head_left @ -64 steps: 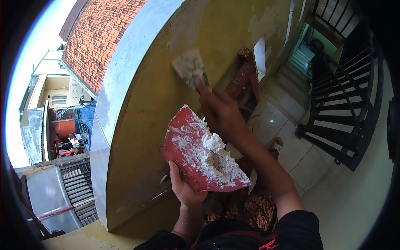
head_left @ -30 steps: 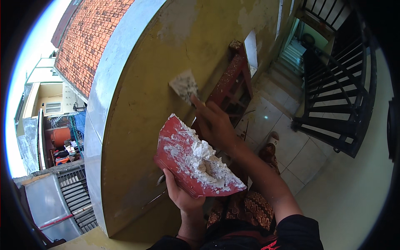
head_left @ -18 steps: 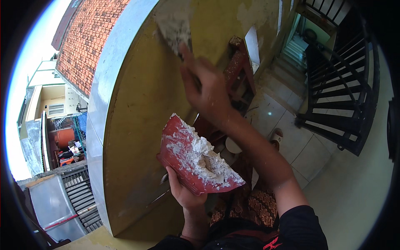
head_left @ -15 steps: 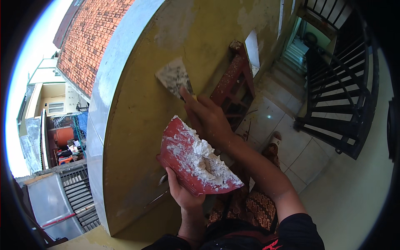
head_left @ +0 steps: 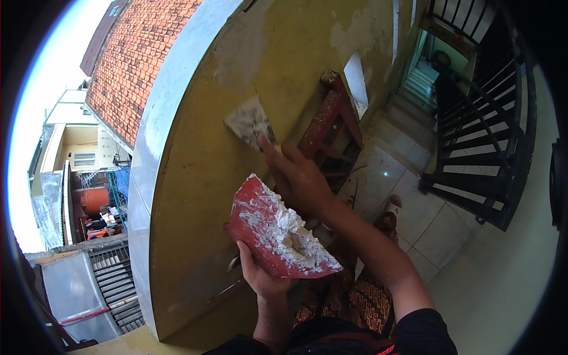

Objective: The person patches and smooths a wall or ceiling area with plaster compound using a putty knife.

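My right hand [head_left: 299, 177] grips a wide putty knife [head_left: 251, 122], its index finger stretched along the blade. The pale, smeared blade lies against the yellow wall [head_left: 195, 195]; how firmly it presses I cannot tell. Below it, my left hand [head_left: 264, 275] holds a red curved board [head_left: 251, 219] by its lower edge, thumb on top and the other fingers hidden underneath. A thick heap of white putty [head_left: 294, 236] covers the board's right side, and thin smears spread over its left.
A dark red wooden frame [head_left: 331, 124] leans by the wall, speckled on top. Black metal railing [head_left: 473, 171] stands at the right beside steps [head_left: 408, 115] and a tiled floor [head_left: 423, 219]. Beyond the wall's pale top edge [head_left: 145, 177], at left, are tiled roofs [head_left: 139, 65] and buildings.
The view has shifted slightly, moving the surroundings a little down in the picture. Both hands keep their holds, and the putty knife stays at nearly the same patch of wall.
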### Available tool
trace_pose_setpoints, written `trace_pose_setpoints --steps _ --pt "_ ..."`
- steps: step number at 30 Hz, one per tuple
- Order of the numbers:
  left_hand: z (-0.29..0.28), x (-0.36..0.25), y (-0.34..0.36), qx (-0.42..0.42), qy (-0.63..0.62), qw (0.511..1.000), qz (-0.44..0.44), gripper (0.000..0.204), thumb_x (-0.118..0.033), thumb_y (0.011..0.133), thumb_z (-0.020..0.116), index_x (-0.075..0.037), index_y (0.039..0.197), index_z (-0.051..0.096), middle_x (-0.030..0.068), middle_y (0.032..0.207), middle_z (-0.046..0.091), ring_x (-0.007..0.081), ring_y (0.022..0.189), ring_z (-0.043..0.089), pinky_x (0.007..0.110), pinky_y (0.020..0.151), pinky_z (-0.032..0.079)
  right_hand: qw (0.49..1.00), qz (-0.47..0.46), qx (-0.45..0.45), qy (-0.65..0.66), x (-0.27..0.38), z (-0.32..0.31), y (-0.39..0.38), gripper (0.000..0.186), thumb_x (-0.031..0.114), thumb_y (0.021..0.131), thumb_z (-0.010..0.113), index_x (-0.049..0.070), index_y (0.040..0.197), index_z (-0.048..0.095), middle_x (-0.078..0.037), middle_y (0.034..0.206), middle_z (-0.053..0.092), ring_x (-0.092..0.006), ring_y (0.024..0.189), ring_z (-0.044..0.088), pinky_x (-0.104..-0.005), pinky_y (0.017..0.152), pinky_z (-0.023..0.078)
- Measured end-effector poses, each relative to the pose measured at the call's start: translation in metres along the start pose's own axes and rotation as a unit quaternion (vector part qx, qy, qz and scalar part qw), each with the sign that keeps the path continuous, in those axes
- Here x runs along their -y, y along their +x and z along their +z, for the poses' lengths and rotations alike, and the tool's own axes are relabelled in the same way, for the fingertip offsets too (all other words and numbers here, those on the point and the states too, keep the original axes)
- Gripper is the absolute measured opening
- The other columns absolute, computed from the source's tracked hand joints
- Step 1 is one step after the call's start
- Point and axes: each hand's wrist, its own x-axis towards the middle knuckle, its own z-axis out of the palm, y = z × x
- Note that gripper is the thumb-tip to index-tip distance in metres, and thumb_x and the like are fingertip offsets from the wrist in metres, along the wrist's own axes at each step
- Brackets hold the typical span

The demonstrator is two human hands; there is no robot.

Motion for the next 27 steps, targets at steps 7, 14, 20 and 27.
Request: trace_pose_setpoints --steps 7,14,20,27 --pt "-0.001 0.009 0.006 -0.038 0.035 0.998 -0.021 0.062 -0.051 0.110 0.034 -0.009 0.156 0.036 0.0136 0.150 0.051 0.0343 0.135 0.053 0.053 0.114 0.041 0.996 -0.002 -0.076 0.044 -0.020 -0.014 -0.018 0.057 0.000 0.097 0.064 0.010 0.152 0.052 -0.012 0.089 0.056 -0.0246 0.075 0.061 -0.0359 0.068 0.051" --pt "0.013 0.009 0.001 -0.102 -0.009 0.995 -0.007 0.057 -0.050 0.110 0.035 -0.011 0.151 0.042 0.0135 0.136 0.059 0.0335 0.119 0.062 0.050 0.100 0.051 0.989 0.011 -0.143 0.034 -0.006 0.001 0.044 0.055 -0.001 0.097 0.064 0.006 0.150 0.052 -0.014 0.087 0.057 -0.0259 0.074 0.058 -0.0331 0.072 0.051" --pt "-0.012 0.002 0.006 -0.022 0.006 1.000 0.009 0.061 -0.050 0.111 0.033 -0.010 0.157 0.035 0.0127 0.152 0.049 0.0332 0.138 0.051 0.053 0.115 0.040 0.992 0.094 -0.010 0.086 -0.006 0.022 -0.067 0.055 0.000 0.097 0.064 0.007 0.151 0.052 -0.014 0.091 0.058 -0.0265 0.078 0.062 -0.0356 0.074 0.052" --pt "-0.015 0.009 0.021 -0.062 0.006 0.997 0.037 0.055 -0.045 0.112 0.036 -0.013 0.156 0.038 0.0101 0.147 0.053 0.0306 0.131 0.056 0.049 0.109 0.046 0.979 0.143 -0.079 0.119 0.000 -0.052 -0.036 0.047 0.003 0.100 0.062 0.005 0.146 0.058 -0.011 0.089 0.059 -0.0188 0.079 0.058 -0.0308 0.078 0.049"
